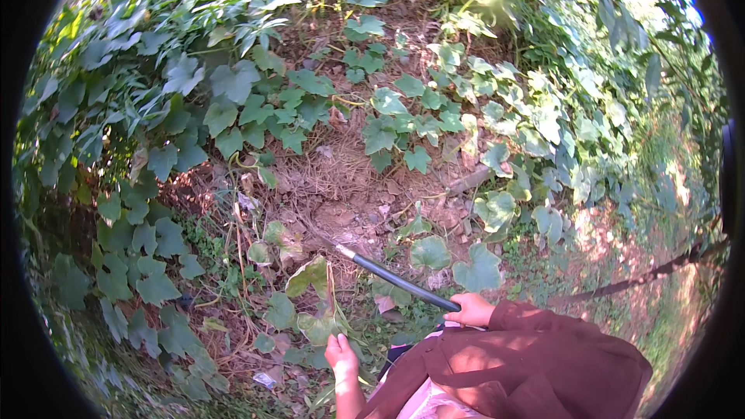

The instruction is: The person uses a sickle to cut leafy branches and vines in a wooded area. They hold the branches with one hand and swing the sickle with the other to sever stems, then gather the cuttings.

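Low in the view, my right hand [472, 309] grips the end of a long dark handle [401, 285]. The tool slants up and left to a silvery metal collar [345, 251]. Past the collar, a thin dark head, possibly a sickle blade, blends into the dry ground and cannot be made out well. My left hand [342, 355] is closed on a small bunch of plant stems and leaves [343, 323]. Broad vine leaves [317, 329], one curled and yellowing [308, 278], stand just above that hand.
Squash-like vines [233, 81] cover the slope ahead and both sides. Between them lies brown soil with dry straw [343, 174] and a short piece of wood [468, 180]. A scrap of plastic [265, 380] lies at lower left. A dark shadow strip or pole [640, 282] crosses the right.
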Action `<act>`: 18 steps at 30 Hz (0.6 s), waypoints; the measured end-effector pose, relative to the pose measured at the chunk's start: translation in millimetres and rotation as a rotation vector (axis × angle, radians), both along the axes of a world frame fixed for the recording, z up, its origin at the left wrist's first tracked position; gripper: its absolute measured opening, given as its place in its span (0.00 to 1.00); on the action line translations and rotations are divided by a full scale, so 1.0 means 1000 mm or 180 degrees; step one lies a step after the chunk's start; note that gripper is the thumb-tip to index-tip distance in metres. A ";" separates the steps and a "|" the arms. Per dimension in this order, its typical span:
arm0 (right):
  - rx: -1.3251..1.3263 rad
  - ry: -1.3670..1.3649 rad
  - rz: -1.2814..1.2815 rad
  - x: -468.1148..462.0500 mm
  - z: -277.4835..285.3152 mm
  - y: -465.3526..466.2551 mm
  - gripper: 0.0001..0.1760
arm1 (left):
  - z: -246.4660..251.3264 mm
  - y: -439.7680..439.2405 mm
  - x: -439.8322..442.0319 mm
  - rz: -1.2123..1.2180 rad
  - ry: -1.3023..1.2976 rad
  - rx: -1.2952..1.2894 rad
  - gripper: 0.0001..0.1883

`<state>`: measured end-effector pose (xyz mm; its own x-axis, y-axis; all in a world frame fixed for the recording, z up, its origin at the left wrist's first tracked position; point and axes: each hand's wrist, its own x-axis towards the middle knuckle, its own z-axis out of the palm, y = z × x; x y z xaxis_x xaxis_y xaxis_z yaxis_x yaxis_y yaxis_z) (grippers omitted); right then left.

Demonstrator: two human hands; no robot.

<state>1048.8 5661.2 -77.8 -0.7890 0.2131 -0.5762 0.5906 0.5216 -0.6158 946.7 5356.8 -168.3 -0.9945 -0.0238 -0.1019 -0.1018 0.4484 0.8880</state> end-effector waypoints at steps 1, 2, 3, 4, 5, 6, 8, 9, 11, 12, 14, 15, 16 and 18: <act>0.0031 -0.0078 0.0000 0.000 0.000 -0.002 0.17 | -0.002 -0.002 0.000 0.0003 -0.0105 -0.0015 0.12; -0.0014 -0.0122 -0.0030 0.000 -0.001 -0.002 0.17 | -0.003 -0.004 0.000 0.0010 -0.0137 -0.0100 0.13; 0.0089 0.0117 0.0020 0.001 -0.001 -0.004 0.16 | -0.004 -0.006 0.001 -0.0039 0.0042 -0.0104 0.13; 0.0146 0.0302 0.0029 0.001 0.000 -0.005 0.15 | -0.004 -0.008 0.003 -0.0069 0.0113 -0.0094 0.13; 0.0209 0.0486 0.0058 0.000 0.001 -0.006 0.14 | -0.004 -0.009 0.004 -0.0069 0.0125 -0.0043 0.13; 0.0004 0.0477 -0.0156 -0.001 0.002 -0.007 0.15 | -0.003 -0.011 0.006 -0.0106 0.0216 0.0127 0.12; 0.0089 0.0935 -0.0128 -0.005 0.003 -0.005 0.14 | -0.001 -0.013 0.008 -0.0014 0.0205 0.0000 0.11; 0.0138 0.0965 -0.0161 -0.007 0.003 -0.003 0.14 | 0.001 -0.013 0.010 -0.0009 0.0227 0.0064 0.11; -0.0769 0.0830 -0.0362 -0.011 -0.001 0.007 0.14 | 0.004 -0.011 0.010 0.0104 0.0058 0.0194 0.11; -0.1309 0.0845 -0.0378 -0.012 -0.007 0.013 0.14 | 0.006 -0.009 0.010 0.0087 0.0035 0.0431 0.11; -0.2650 0.0593 -0.0489 -0.007 -0.026 0.026 0.16 | 0.010 -0.003 0.011 0.0030 -0.0056 0.0082 0.11; -0.2888 0.0329 -0.0364 0.001 -0.038 0.035 0.15 | 0.014 0.000 0.012 -0.0026 -0.0075 0.0048 0.12; -0.2060 -0.0041 -0.0258 0.011 -0.053 0.039 0.15 | 0.017 0.005 0.012 -0.0084 -0.0082 -0.0215 0.12; -0.0699 -0.0144 -0.0112 0.035 -0.087 0.044 0.17 | 0.025 0.018 0.013 -0.0138 -0.0017 -0.0223 0.13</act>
